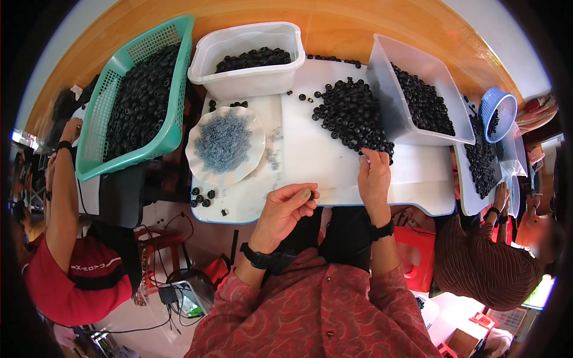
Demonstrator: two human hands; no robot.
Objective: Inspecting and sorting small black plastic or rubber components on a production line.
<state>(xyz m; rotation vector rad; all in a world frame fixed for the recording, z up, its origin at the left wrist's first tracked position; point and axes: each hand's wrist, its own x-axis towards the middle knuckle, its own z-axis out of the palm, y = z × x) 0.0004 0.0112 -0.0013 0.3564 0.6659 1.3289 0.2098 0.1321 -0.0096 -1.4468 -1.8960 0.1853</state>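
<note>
My left hand (pixel 285 210) is closed, thumb and fingertips pinching a small black round part (pixel 311 196) just above the table's front edge. To its right, my right hand (pixel 375 175) is also closed, with its fingertips pressed together at the near edge of a pile of black round, ring-like parts (pixel 352 113). Whatever lies between those fingertips is too small and too covered to name. A white scalloped plate (pixel 255 154) on the left of the table holds many tiny translucent blue-grey pieces (pixel 222 142). Several black parts (pixel 203 198) lie loose near the plate.
Behind the plate stands a white tub (pixel 250 85), with a green basket (pixel 173 134) to its left; both hold black parts. A clear bin (pixel 421 136) of them borders the pile's right. Co-workers sit at left (pixel 83 280) and right (pixel 486 262). A red stool (pixel 418 256) is below.
</note>
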